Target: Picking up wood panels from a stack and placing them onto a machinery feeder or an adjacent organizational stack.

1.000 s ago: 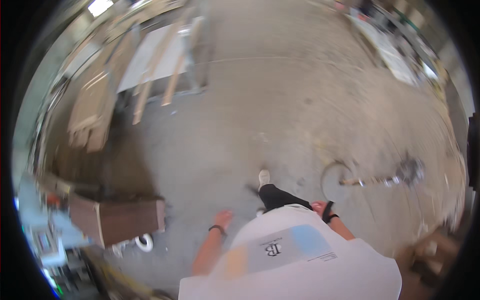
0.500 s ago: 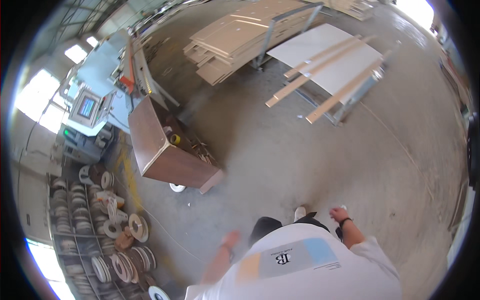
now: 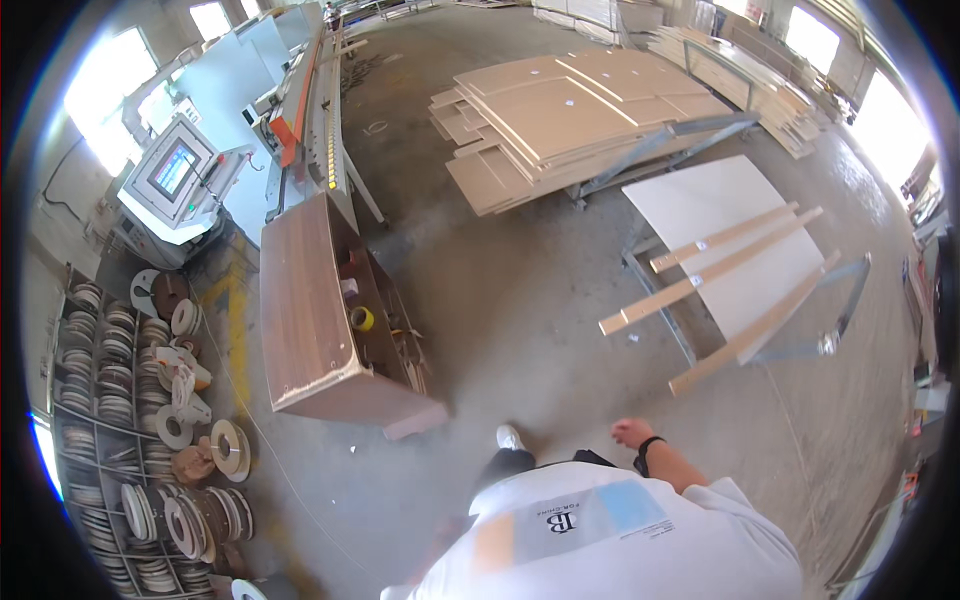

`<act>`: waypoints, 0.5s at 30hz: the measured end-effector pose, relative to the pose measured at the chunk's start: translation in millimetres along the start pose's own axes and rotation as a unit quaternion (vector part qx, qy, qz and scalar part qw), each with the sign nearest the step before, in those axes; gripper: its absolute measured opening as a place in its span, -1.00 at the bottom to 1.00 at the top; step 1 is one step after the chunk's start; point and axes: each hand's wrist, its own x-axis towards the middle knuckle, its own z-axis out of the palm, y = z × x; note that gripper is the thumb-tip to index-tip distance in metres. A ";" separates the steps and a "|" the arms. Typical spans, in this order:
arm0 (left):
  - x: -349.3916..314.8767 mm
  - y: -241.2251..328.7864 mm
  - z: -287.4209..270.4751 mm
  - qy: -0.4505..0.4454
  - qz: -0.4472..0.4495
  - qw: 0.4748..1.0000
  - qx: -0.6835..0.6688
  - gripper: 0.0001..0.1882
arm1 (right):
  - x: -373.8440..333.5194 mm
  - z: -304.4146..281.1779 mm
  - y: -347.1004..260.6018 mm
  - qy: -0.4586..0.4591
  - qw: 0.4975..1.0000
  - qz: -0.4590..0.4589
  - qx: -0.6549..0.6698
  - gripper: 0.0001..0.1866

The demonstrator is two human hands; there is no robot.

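Observation:
My right hand (image 3: 632,432) hangs ahead of my body at the lower middle, a dark band on its wrist. Its fingers are curled in, and whatever they may hold is hidden. My left arm is a faint smear beside my white shirt (image 3: 600,540), and the fingers of my left hand do not show. Neither hand visibly touches anything around it. Closest to the right hand is a rack (image 3: 690,345) bearing a white panel (image 3: 745,215) and several long wooden strips (image 3: 655,302).
A brown wooden cabinet (image 3: 310,310) stands left of centre, a yellow tape roll (image 3: 362,318) inside. Behind it is a long machine with a control screen (image 3: 175,172). Shelves of edge-band rolls (image 3: 115,375) line the left. Stacked brown boards (image 3: 560,110) lie farther off.
The view has shifted, so the cabinet, boards and rack sit lower in it. A white shoe has come forward. My left hand, blurred but visible before, is now barely made out.

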 end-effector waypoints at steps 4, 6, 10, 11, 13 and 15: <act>90.8 -18.0 -144.0 0.099 0.012 0.995 -0.012 -0.76 | 45.8 -14.5 -20.6 -0.094 0.988 -0.032 -0.120 -0.73; 135.1 -20.9 -221.4 0.184 -0.003 0.972 -0.145 -0.76 | 66.3 -18.6 -19.6 -0.040 0.994 0.101 -0.001 -0.68; 232.9 -10.5 -365.0 0.258 0.051 0.935 -0.239 -0.73 | 159.7 -29.2 -22.3 -0.008 0.952 -0.162 -0.259 -0.72; 251.4 -5.2 -387.7 0.257 0.048 0.936 -0.235 -0.73 | 187.3 -30.4 -26.3 -0.064 0.938 -0.136 -0.313 -0.72; 289.6 6.2 -435.3 0.231 0.049 0.882 -0.409 -0.71 | 239.3 -35.3 -43.1 -0.085 0.945 -0.054 -0.312 -0.73; 313.8 26.9 -474.9 0.213 0.072 0.971 -0.085 -0.73 | 295.6 -58.6 -75.9 -0.054 0.940 -0.112 -0.318 -0.74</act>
